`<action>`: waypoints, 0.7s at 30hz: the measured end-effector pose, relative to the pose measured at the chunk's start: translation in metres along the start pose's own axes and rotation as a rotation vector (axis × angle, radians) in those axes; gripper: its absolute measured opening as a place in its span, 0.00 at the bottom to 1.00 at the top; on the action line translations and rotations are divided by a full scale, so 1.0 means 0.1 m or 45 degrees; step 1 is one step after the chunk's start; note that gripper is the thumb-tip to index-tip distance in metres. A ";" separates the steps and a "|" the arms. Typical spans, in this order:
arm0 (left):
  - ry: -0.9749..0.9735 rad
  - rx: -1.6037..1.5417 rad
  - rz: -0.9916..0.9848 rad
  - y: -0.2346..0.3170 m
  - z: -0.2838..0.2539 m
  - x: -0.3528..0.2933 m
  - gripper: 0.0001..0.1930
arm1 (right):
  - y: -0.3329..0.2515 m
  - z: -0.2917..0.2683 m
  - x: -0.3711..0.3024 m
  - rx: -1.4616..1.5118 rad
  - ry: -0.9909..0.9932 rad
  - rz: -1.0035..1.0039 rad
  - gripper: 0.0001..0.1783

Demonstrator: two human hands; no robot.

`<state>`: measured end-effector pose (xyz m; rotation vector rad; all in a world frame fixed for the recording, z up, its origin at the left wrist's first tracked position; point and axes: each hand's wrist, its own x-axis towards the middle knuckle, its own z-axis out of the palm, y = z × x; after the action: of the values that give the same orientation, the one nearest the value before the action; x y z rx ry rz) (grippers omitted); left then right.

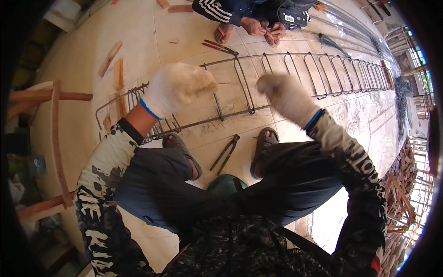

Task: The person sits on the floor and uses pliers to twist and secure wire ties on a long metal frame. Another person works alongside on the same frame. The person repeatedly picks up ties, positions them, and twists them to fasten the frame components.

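Observation:
My left hand (182, 87), in a white work glove with a blue cuff edge, is held above the left part of a rebar cage (251, 110). Its fingers are curled closed and point right; whatever they hold is hidden. My right hand (288, 99), gloved alike and blurred by motion, hovers over the cage farther right, curled like a fist with its contents out of sight. The cage has long steel bars and rectangular stirrups (315, 74), several of them bunched at its left end. Between my feet on the floor lie pincers (225, 152) with green handles.
Across the cage, a person's hands (264, 27) meet at small work near a pair of red-handled pincers (220, 48). Wood strips (110, 58) lie at left beside a wooden frame (56, 138). Long steel bars (344, 27) stretch along the far right; scrap wood (400, 184) is piled at right.

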<state>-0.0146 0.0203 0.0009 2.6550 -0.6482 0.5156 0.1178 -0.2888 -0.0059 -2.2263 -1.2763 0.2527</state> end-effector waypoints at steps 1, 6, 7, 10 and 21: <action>0.005 0.007 0.029 0.00 -0.01 -0.04 0.10 | -0.15 0.06 -0.05 -0.062 -0.387 -0.041 0.08; -0.277 -0.312 -0.081 0.06 0.24 -0.31 0.09 | -0.50 0.22 -0.33 0.319 -0.555 0.031 0.14; -0.306 -0.404 -0.097 0.16 0.29 -0.34 0.09 | -0.41 0.22 -0.35 0.362 -0.614 0.141 0.15; -0.434 -0.494 -0.408 0.38 0.45 -0.55 0.10 | -0.46 0.24 -0.46 0.422 -0.662 0.201 0.14; -0.326 0.372 -1.932 -0.55 1.34 -1.53 0.34 | -0.74 0.41 -1.05 0.030 -0.637 0.109 0.10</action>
<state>-0.0792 0.0656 -0.1944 2.5606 1.4254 -0.2104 -0.0090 -0.3329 -0.0103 -2.2788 -1.4103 0.8975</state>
